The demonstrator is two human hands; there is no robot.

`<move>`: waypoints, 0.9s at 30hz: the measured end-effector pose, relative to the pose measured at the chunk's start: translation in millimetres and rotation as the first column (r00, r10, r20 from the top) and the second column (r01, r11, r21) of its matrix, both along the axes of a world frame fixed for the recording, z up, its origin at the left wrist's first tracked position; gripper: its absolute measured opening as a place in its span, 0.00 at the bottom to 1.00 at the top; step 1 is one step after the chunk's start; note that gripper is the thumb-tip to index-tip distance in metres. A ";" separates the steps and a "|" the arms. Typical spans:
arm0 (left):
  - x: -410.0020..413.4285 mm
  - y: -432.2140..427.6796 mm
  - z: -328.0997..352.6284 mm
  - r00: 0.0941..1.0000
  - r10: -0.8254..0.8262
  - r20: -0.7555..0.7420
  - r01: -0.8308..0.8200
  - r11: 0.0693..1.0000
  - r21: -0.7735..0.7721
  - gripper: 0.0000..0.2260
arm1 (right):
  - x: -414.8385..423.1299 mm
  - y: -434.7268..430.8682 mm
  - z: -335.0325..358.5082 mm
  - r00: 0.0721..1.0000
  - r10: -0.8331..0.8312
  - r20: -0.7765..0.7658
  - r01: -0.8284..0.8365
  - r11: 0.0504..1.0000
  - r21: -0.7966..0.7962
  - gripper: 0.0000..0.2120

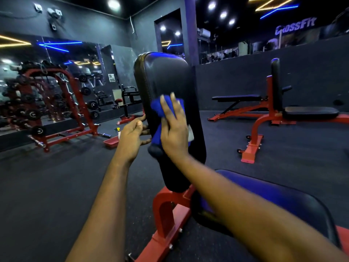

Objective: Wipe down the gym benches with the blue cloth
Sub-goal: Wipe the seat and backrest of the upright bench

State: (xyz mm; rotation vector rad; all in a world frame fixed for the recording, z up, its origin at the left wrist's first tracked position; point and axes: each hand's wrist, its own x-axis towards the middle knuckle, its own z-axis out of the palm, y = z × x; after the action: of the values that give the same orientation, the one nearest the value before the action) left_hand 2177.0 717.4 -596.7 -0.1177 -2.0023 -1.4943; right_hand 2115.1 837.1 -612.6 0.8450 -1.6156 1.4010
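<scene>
Blue cloth (pixel 162 110), bunched into soft folds, lies against the front face of the upright backrest (pixel 166 76) of the bench nearest us, roughly halfway up the pad. Our right hand (pixel 173 129) lies flat on it with its grip spread. The fingers are straight and point upward, and the palm pins the cloth to the glossy black vinyl. Our left hand (pixel 132 137) has its grip curled round the backrest's left edge, thumb in front and fingertips wrapping onto the side of the pad.

We see the backrest as a long, rounded oblong with a stitched seam along its border and a blue gleam on its top. Below it stands a red painted metal frame (pixel 164 210) with bolt heads along its foot. The seat pad (pixel 283 201), wide, round-cornered and sheened with blue, sits under our right forearm. The floor (pixel 56 186) is dark, speckled rubber.

Well apart on the right are a flat bench (pixel 238 98) and an upright bench (pixel 275 84), both black-padded on red frames. On the left, a red rack (pixel 56 103) of round black dumbbells stands before a mirrored wall. A shallow red tray (pixel 111 142) lies on the floor beyond our left hand.
</scene>
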 end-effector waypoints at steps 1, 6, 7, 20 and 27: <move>-1.1 -0.7 -2.6 1.000 -0.003 -0.006 0.003 1.000 0.005 0.17 | -7.0 -0.6 17.1 1.000 0.002 -0.017 -0.002 1.000 -0.004 0.27; -4.6 4.4 -21.7 0.995 0.062 -0.078 -0.060 0.998 0.024 0.17 | -8.6 -3.0 -2.4 1.000 -0.012 -0.015 0.011 0.997 -0.078 0.25; -2.1 10.1 -26.6 0.994 0.066 -0.084 -0.063 0.997 0.046 0.17 | -4.7 -3.4 -19.8 1.000 -0.022 0.001 0.022 0.996 -0.089 0.25; 1.7 51.4 -48.1 0.975 0.195 -0.108 -0.185 0.978 0.100 0.17 | 19.4 18.0 -136.5 0.925 -0.060 0.374 0.092 0.993 -0.068 0.25; -5.6 65.7 -54.5 0.939 0.308 -0.154 -0.296 0.950 0.098 0.18 | 38.8 19.2 -129.3 0.821 -0.146 0.552 0.183 0.983 -0.012 0.24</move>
State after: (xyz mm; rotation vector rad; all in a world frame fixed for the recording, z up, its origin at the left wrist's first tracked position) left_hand 2171.4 783.1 -651.1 0.0900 -1.7390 -1.3122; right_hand 2153.9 856.3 -741.9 0.2492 -1.9980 1.6534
